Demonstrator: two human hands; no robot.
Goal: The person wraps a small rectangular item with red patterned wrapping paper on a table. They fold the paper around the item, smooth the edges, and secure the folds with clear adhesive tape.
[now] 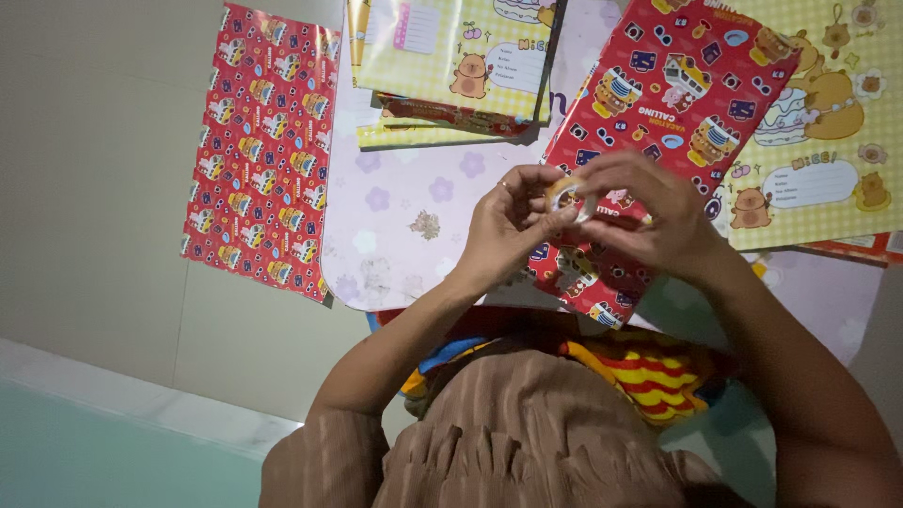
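Observation:
My left hand (508, 226) and my right hand (654, 221) meet above the low table and both pinch a small roll of clear tape (567, 198), with fingertips on its rim. Right beneath them lies a flat item wrapped in red cartoon-print paper (663, 103), set at a slant on the table. The hands hide part of the roll.
The table top (404, 216) is pale lilac with flower prints. A loose sheet of the same red paper (263, 150) lies on the floor to the left. Yellow checked books (451, 66) are stacked at the top, and yellow bear-print paper (818, 122) lies at the right.

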